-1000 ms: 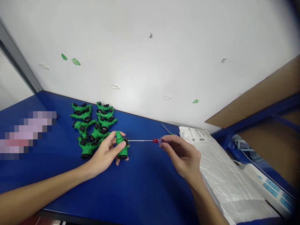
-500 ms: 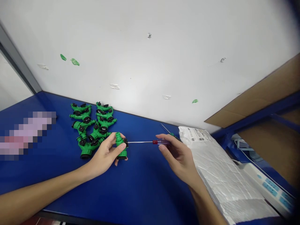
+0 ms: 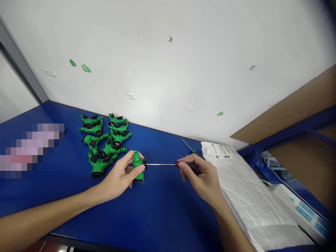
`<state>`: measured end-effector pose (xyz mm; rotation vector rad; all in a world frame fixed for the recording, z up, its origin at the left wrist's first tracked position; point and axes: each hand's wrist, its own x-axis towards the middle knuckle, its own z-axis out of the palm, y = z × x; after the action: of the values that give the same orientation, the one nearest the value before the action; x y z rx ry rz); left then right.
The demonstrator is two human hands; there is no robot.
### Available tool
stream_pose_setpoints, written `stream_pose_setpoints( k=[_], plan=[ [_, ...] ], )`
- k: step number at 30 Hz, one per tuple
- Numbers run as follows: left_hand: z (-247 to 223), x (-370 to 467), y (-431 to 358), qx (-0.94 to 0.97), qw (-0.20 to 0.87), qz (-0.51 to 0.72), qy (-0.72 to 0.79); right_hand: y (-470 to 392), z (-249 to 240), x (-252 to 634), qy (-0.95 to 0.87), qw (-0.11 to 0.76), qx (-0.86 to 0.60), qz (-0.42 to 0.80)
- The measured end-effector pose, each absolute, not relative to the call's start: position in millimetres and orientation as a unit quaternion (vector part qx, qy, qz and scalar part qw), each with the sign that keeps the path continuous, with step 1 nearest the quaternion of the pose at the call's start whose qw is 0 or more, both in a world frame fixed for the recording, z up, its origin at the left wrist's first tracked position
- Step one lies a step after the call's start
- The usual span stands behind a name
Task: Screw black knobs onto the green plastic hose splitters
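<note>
My left hand (image 3: 123, 172) is closed round a green hose splitter (image 3: 137, 161) with a black valve on its right side. In my right hand (image 3: 201, 176) is a screwdriver (image 3: 161, 164), its red handle mostly hidden by my fingers. The long metal shaft runs level to the left, and its tip meets the black valve. Several more green Y-shaped hose splitters (image 3: 97, 165) with black levers lie grouped just beyond my left hand.
A second screwdriver (image 3: 193, 151) with a green handle lies behind my right hand. Beside it is a silver padded mailer (image 3: 246, 189), with a white power strip (image 3: 294, 201) farther right. The white wall (image 3: 157, 70) borders the blue table (image 3: 147, 217). A pixelated patch covers something at left.
The splitter and screwdriver have shifted slightly right and down in view. My right fingers have re-gripped the handle, now covering more of it. The tip stays at the black valve.
</note>
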<state>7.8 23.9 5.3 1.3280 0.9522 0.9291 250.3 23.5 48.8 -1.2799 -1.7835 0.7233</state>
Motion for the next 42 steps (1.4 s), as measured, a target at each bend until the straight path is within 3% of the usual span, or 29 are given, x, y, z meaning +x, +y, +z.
stream_pose_setpoints(
  k=[7,12,16,21,28,42],
  plan=[
    [6,8,24,0.563,0.592,0.398,0.417,23,48,255,-0.693,0.408,-0.481,0.349],
    [5,7,21,0.598,0.585,0.362,0.411,24,46,255,-0.669,0.434,-0.518,0.308],
    [4,9,20,0.576,0.599,0.367,0.418,25,51,258,-0.702,0.382,-0.501,0.332],
    [3,11,25,0.557,0.591,0.402,0.423,26,50,256,-0.735,0.340,-0.520,0.272],
    [2,11,26,0.548,0.594,0.404,0.428,23,52,254,-0.714,0.351,-0.499,0.345],
    [4,9,24,0.553,0.605,0.384,0.424,25,57,255,-0.727,0.313,-0.527,0.309]
  ],
)
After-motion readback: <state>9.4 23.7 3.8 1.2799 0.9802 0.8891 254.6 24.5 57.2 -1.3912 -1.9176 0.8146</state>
